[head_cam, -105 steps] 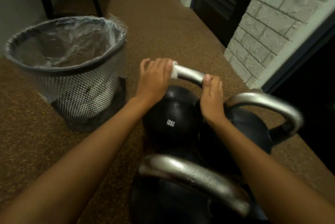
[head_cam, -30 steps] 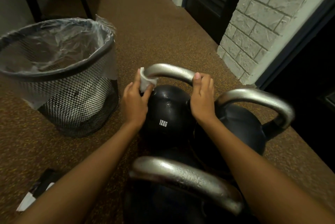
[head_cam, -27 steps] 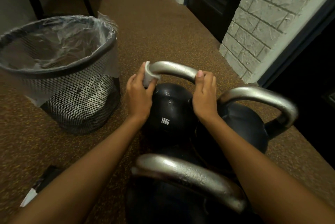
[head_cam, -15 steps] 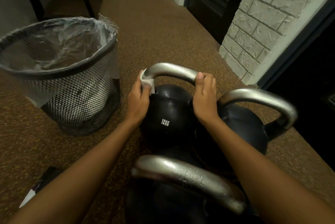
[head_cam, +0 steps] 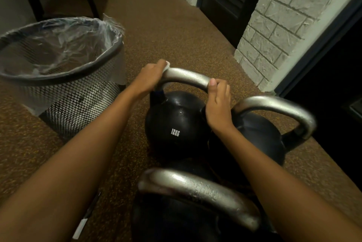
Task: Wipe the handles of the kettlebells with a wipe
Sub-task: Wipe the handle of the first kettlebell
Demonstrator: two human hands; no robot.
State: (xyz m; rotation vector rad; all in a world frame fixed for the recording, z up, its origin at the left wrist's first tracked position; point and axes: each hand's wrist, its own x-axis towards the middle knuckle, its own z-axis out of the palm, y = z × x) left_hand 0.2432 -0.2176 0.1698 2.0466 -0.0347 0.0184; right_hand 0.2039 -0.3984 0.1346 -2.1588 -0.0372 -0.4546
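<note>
My left hand (head_cam: 150,80) is curled over the left bend of the silver handle (head_cam: 188,77) on the black 12KG kettlebell (head_cam: 174,124). It grips a white wipe (head_cam: 167,64) against the metal, and only a corner of the wipe shows past my fingers. My right hand (head_cam: 217,102) is wrapped round the handle's right end, thumb on top. A second kettlebell (head_cam: 260,139) sits just beside it on the right, and a third kettlebell (head_cam: 195,188) is nearest me. All three stand on the speckled floor (head_cam: 166,31), with a lined mesh bin (head_cam: 64,92) to the left.
</note>
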